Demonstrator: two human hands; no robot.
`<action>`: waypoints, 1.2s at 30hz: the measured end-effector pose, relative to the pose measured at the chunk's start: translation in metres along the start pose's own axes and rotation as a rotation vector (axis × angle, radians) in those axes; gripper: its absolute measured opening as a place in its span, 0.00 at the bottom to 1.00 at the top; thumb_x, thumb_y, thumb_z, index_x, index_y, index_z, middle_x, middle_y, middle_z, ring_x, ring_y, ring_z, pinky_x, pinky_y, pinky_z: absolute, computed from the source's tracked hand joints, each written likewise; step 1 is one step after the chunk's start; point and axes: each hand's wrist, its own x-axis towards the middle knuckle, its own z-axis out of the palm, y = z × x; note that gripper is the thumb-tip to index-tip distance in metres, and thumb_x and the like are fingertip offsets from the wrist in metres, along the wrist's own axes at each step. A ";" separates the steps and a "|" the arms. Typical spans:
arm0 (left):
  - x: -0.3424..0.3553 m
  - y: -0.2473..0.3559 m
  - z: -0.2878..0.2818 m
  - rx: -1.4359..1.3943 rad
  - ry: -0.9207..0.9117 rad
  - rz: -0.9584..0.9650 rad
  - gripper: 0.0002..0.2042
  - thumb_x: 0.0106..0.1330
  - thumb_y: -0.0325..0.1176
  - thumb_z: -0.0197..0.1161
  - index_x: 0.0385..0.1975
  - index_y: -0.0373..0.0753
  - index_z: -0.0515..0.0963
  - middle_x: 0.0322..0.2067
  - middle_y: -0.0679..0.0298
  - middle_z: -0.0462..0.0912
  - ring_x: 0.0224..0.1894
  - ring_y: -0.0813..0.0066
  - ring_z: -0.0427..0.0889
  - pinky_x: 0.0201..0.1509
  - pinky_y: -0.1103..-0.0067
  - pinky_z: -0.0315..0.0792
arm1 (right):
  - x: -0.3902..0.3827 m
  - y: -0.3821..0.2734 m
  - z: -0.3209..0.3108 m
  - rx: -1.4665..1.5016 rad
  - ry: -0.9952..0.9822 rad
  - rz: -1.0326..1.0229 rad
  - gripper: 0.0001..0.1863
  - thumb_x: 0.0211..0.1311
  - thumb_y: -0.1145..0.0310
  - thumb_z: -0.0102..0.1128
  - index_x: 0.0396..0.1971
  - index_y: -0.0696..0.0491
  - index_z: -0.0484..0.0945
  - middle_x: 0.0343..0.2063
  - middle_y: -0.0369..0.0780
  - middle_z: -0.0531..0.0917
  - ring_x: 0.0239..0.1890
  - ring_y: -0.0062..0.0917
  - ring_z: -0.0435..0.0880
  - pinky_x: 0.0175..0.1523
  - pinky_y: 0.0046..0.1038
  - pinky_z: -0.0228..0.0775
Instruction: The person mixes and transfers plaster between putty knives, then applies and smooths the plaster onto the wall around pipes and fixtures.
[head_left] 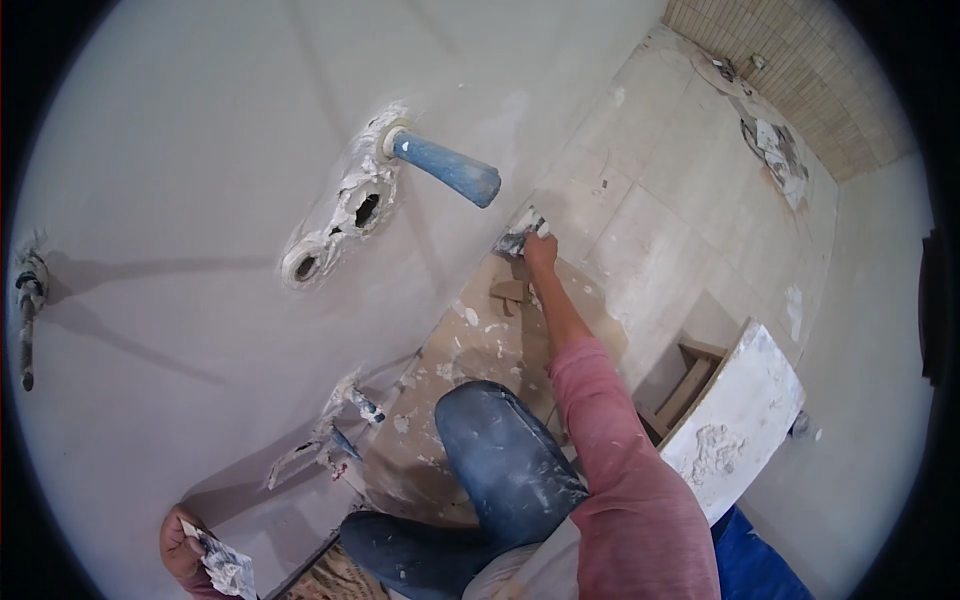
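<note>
My right hand (pixel 541 252) reaches far forward, its fingers closed on a plaster-smeared putty knife (pixel 513 241). The blade lies low, where the white wall meets the floor. At the lower left, close to the wall, my left hand (pixel 182 548) grips a flat scraper (pixel 230 571) whose blade carries a lump of white plaster. The handle of that scraper is mostly hidden by the fingers. A small brown block (pixel 508 290) rests on the floor covering just behind the right hand.
A blue pipe (pixel 447 168) juts from the wall beside plastered holes (pixel 367 210). More pipe stubs (pixel 345 440) stick out lower down, and another pipe (pixel 28 330) at far left. Brown sheeting (pixel 420 425) covers the floor. On my right, a white board (pixel 735 420) holds wet plaster.
</note>
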 end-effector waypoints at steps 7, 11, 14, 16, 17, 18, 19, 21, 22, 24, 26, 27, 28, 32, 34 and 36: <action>0.000 0.001 0.004 -0.004 0.010 0.051 0.24 0.52 0.47 0.75 0.30 0.38 0.68 0.21 0.71 0.69 0.21 0.85 0.65 0.24 0.86 0.56 | -0.001 -0.019 0.016 -0.162 0.044 0.047 0.19 0.52 0.63 0.57 0.34 0.65 0.82 0.33 0.56 0.85 0.40 0.47 0.85 0.48 0.41 0.75; -0.006 0.009 0.007 0.002 0.020 -0.020 0.25 0.51 0.50 0.76 0.31 0.40 0.68 0.22 0.75 0.66 0.23 0.88 0.61 0.26 0.87 0.51 | -0.003 -0.031 0.028 -0.224 0.022 0.041 0.21 0.52 0.64 0.57 0.37 0.68 0.80 0.33 0.56 0.85 0.39 0.45 0.86 0.46 0.40 0.76; 0.005 0.007 0.009 0.006 -0.017 0.020 0.24 0.52 0.49 0.75 0.31 0.40 0.68 0.22 0.75 0.66 0.23 0.88 0.62 0.25 0.87 0.52 | 0.016 -0.026 0.020 -0.104 0.066 0.039 0.22 0.51 0.64 0.58 0.40 0.69 0.79 0.34 0.56 0.84 0.38 0.45 0.86 0.44 0.39 0.76; 0.003 0.000 0.003 -0.011 -0.021 0.026 0.24 0.52 0.48 0.75 0.31 0.40 0.68 0.22 0.75 0.66 0.22 0.88 0.62 0.25 0.87 0.53 | 0.016 -0.031 0.019 -0.075 0.056 0.061 0.22 0.52 0.65 0.59 0.39 0.70 0.79 0.33 0.55 0.84 0.37 0.43 0.86 0.43 0.39 0.76; 0.002 -0.003 0.001 -0.028 -0.024 0.026 0.24 0.52 0.47 0.75 0.32 0.40 0.68 0.22 0.75 0.66 0.22 0.88 0.63 0.24 0.87 0.53 | 0.014 -0.038 0.018 -0.048 0.042 0.085 0.21 0.52 0.65 0.59 0.39 0.70 0.79 0.33 0.54 0.84 0.36 0.41 0.86 0.42 0.38 0.76; 0.002 -0.006 -0.001 -0.030 -0.027 0.029 0.24 0.52 0.47 0.75 0.32 0.40 0.68 0.22 0.75 0.66 0.22 0.88 0.63 0.24 0.87 0.53 | 0.014 -0.047 0.016 -0.047 0.046 0.083 0.21 0.52 0.65 0.59 0.39 0.70 0.79 0.33 0.54 0.84 0.36 0.41 0.86 0.42 0.38 0.76; 0.004 -0.008 -0.001 -0.053 -0.020 0.054 0.22 0.52 0.44 0.75 0.31 0.38 0.68 0.22 0.72 0.69 0.22 0.86 0.65 0.25 0.86 0.56 | 0.017 -0.057 0.013 -0.005 0.036 0.086 0.20 0.52 0.64 0.59 0.37 0.67 0.81 0.32 0.54 0.85 0.37 0.44 0.86 0.44 0.39 0.75; 0.000 -0.009 -0.002 -0.079 -0.003 0.077 0.21 0.52 0.41 0.74 0.31 0.36 0.69 0.22 0.69 0.71 0.22 0.85 0.67 0.26 0.86 0.59 | 0.005 -0.084 0.010 0.034 0.015 0.086 0.19 0.52 0.62 0.58 0.35 0.64 0.83 0.32 0.54 0.85 0.39 0.46 0.86 0.47 0.41 0.74; -0.002 -0.007 0.000 -0.078 -0.009 0.066 0.20 0.52 0.41 0.73 0.31 0.36 0.69 0.22 0.70 0.71 0.22 0.85 0.67 0.26 0.86 0.58 | -0.006 -0.100 0.010 0.070 -0.004 0.075 0.19 0.52 0.61 0.58 0.34 0.63 0.83 0.31 0.54 0.85 0.38 0.45 0.86 0.46 0.40 0.74; 0.002 -0.003 0.004 -0.084 -0.036 0.072 0.20 0.53 0.41 0.73 0.31 0.36 0.69 0.22 0.70 0.71 0.23 0.85 0.66 0.26 0.85 0.58 | -0.015 -0.134 -0.001 0.112 0.003 0.051 0.19 0.53 0.60 0.58 0.34 0.63 0.82 0.29 0.53 0.85 0.36 0.44 0.86 0.45 0.40 0.74; 0.010 -0.003 0.007 -0.062 -0.075 0.100 0.19 0.55 0.42 0.72 0.31 0.36 0.69 0.22 0.71 0.70 0.23 0.85 0.65 0.27 0.85 0.57 | -0.019 -0.164 -0.014 0.097 0.056 -0.046 0.18 0.55 0.60 0.58 0.33 0.62 0.82 0.28 0.52 0.85 0.35 0.43 0.86 0.44 0.39 0.74; 0.007 -0.002 0.006 -0.062 -0.068 0.106 0.19 0.55 0.42 0.72 0.31 0.36 0.69 0.22 0.71 0.70 0.23 0.85 0.65 0.27 0.85 0.57 | -0.033 -0.186 -0.013 0.101 0.051 -0.051 0.18 0.55 0.60 0.58 0.33 0.62 0.82 0.28 0.52 0.85 0.35 0.43 0.86 0.44 0.39 0.74; -0.001 -0.001 0.004 -0.067 -0.075 0.091 0.19 0.56 0.42 0.72 0.31 0.36 0.69 0.23 0.72 0.70 0.24 0.85 0.65 0.27 0.85 0.57 | -0.057 -0.215 -0.010 0.130 0.063 -0.078 0.18 0.56 0.59 0.58 0.32 0.62 0.82 0.28 0.51 0.85 0.35 0.44 0.86 0.45 0.39 0.73; 0.005 0.002 0.008 -0.057 -0.117 0.095 0.20 0.57 0.44 0.71 0.31 0.37 0.69 0.23 0.72 0.70 0.25 0.86 0.66 0.28 0.86 0.57 | -0.101 -0.293 -0.031 0.082 0.118 -0.243 0.17 0.58 0.62 0.58 0.36 0.62 0.80 0.30 0.50 0.84 0.37 0.46 0.84 0.45 0.40 0.72; 0.008 -0.003 0.008 -0.069 -0.122 0.126 0.20 0.56 0.44 0.71 0.32 0.37 0.69 0.23 0.73 0.69 0.25 0.86 0.65 0.28 0.86 0.57 | -0.134 -0.319 -0.040 0.028 0.176 -0.321 0.17 0.59 0.62 0.58 0.38 0.62 0.79 0.32 0.50 0.83 0.39 0.46 0.83 0.45 0.40 0.72; 0.009 -0.006 0.007 -0.080 -0.120 0.146 0.20 0.56 0.44 0.72 0.32 0.37 0.69 0.23 0.73 0.69 0.25 0.87 0.65 0.28 0.86 0.57 | -0.165 -0.319 -0.045 0.129 0.138 -0.804 0.14 0.62 0.65 0.57 0.40 0.60 0.77 0.35 0.51 0.81 0.39 0.47 0.82 0.44 0.40 0.72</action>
